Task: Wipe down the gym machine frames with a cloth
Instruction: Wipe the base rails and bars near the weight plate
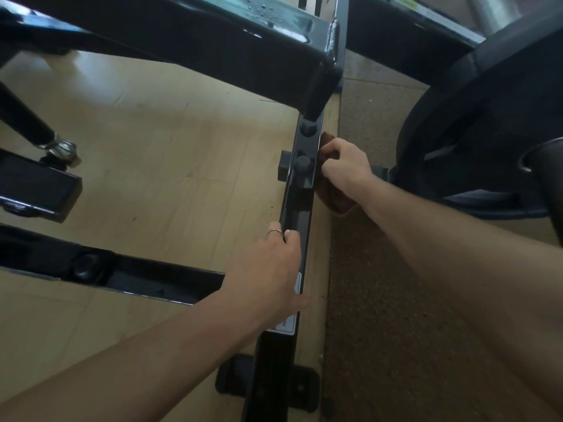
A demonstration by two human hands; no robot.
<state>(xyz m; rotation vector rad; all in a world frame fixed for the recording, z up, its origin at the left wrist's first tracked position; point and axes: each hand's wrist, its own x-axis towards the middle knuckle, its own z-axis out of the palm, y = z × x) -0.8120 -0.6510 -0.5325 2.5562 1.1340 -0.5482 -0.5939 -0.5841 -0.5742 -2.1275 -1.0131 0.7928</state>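
Note:
A black steel base rail [300,205] of the gym machine runs along the floor from bottom centre up to a thick black cross beam [213,41]. My right hand [344,167] grips a brown cloth [335,199] and holds it against the rail's right side, beside two black round bolt caps [302,163]. My left hand [271,269] rests on top of the rail lower down, its fingers curled over the rail's edge and a ring on one finger. Most of the cloth is hidden under my right hand.
A second black rail [137,275] joins from the left under my left hand. More frame parts and a bolted foot [61,147] stand at the left. A black weight plate [475,132] leans at the right. Wood floor lies left, a brown speckled mat [380,300] right.

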